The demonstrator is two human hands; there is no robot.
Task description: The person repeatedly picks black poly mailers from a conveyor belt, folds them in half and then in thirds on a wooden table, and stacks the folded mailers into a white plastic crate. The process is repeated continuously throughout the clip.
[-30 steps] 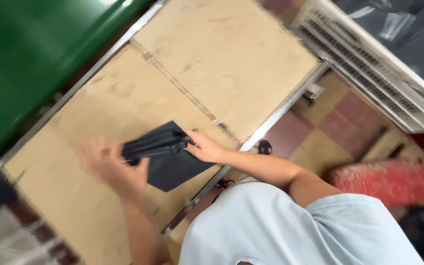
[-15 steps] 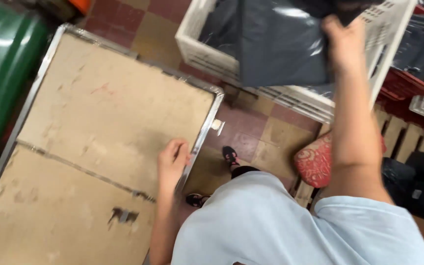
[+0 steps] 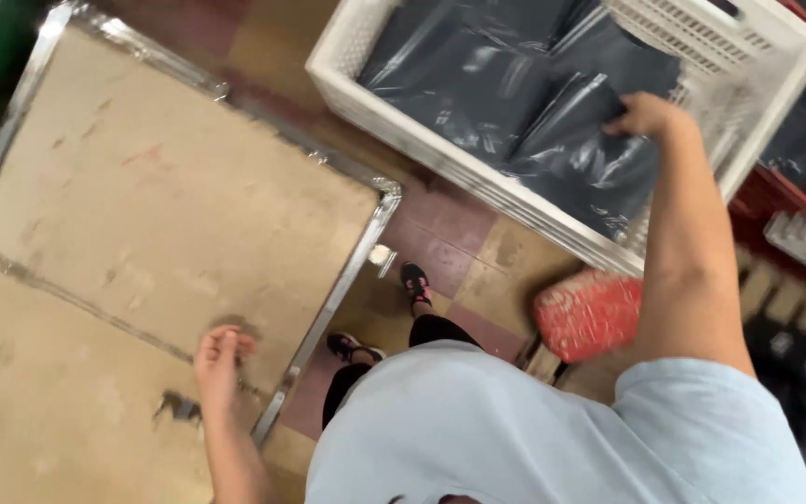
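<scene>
**Inspector:** Dark plastic bags (image 3: 515, 103) lay stacked in the white slatted crate (image 3: 366, 89), which stood on the tiled floor (image 3: 440, 252) just beside the tabletop's corner. The right hand (image 3: 646, 117) was down on the uppermost bag at the crate's near side, fingers (image 3: 619, 124) curled against the glossy film. Whether they were clamped on it or merely pressing, the view did not show.

**Clerk:** And the other hand?

**Inspector:** The left hand (image 3: 218, 359) rested on the worn tabletop (image 3: 142, 215), close to its metal-edged rim, fingers loosely bent and holding nothing. A small dark scrap (image 3: 177, 406) lay just beside it.

**Clerk:** Which step would you enter?

**Inspector:** In my judgement, the handling of a bag at the crate, with the body turned away from the work surface. The next move would call for a definite pinch on a single layer, since the films lay slick and overlapping, and more than one could lift together.

**Clerk:** Surroundings?

**Inspector:** A red sack (image 3: 590, 313) near the feet, and further crates at the right edge.
</scene>
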